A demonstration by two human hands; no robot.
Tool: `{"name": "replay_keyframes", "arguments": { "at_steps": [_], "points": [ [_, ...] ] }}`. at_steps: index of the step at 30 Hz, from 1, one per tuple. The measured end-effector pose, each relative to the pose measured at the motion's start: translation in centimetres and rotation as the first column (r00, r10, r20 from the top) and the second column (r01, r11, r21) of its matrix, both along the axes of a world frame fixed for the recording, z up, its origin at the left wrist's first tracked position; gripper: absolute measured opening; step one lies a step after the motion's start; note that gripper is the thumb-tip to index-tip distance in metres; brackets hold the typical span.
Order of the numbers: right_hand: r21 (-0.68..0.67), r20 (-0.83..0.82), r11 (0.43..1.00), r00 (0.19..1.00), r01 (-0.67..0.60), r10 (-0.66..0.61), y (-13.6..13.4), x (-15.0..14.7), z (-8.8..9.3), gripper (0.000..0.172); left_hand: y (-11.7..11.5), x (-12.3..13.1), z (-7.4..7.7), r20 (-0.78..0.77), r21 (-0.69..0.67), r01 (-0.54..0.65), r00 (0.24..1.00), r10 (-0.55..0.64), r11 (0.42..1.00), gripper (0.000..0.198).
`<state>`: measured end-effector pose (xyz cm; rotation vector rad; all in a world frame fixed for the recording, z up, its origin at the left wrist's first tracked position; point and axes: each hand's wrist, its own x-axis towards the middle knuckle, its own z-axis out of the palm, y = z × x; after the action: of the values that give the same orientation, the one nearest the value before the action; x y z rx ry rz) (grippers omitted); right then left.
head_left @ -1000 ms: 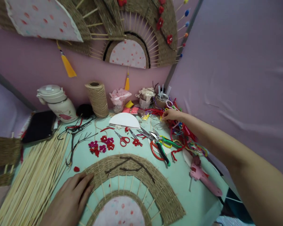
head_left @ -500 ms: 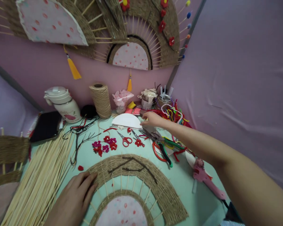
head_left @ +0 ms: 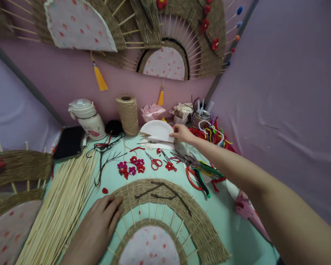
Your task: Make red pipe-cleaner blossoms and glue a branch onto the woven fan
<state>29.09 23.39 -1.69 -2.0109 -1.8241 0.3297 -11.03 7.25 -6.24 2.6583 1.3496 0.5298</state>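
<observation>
My left hand (head_left: 95,224) rests on the left edge of a woven fan (head_left: 198,215), its fingers lying flat on the twine weave. Dark twigs (head_left: 165,189) lie across the fan's arch. At the back of the table my right hand (head_left: 180,133) pinches the right edge of a white paper plate (head_left: 157,129), which is tilted up. Red and purple flowers (head_left: 132,167), small red scissors (head_left: 154,163) and pliers with a dark and green handle (head_left: 201,182) lie between the fan and the plate.
Thin sticks (head_left: 60,202) lie at the left beside a phone (head_left: 70,141). A white bottle (head_left: 88,119), a twine spool (head_left: 127,116) and a jar (head_left: 201,117) stand along the back. A pink glue gun (head_left: 251,213) lies under my right forearm.
The white plate has been lifted and tilted up by my right hand, showing its ribbed rim. The whole view has shifted, so things appear further right. My left hand stays on the fan.
</observation>
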Motion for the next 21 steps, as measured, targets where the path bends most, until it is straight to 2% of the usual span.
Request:
{"name": "replay_keyframes", "arguments": {
  "at_steps": [5,10,14,21],
  "points": [
    [0.085,-0.08,0.994,0.995,0.073,-0.067,0.8,2.9,0.6,0.015,0.0,0.0,0.0,-0.003,-0.009,0.007,1.0,-0.007,1.0,0.038],
    [0.093,-0.054,0.985,0.988,0.148,-0.144,0.2,5.1,0.4,0.01,-0.1,0.1,-0.1,0.008,-0.033,-0.006,1.0,0.007,0.999,0.035],
    [0.097,0.026,0.98,0.984,0.173,-0.176,-1.4,6.1,1.0,0.01,-0.2,0.2,0.1,0.008,-0.044,-0.004,1.0,0.004,0.999,0.035],
    [0.127,0.245,0.969,0.94,0.211,-0.237,-4.4,7.1,2.3,0.02,-0.4,0.1,0.0,0.007,-0.06,-0.015,1.0,0.016,0.998,0.037]
  ]
}}
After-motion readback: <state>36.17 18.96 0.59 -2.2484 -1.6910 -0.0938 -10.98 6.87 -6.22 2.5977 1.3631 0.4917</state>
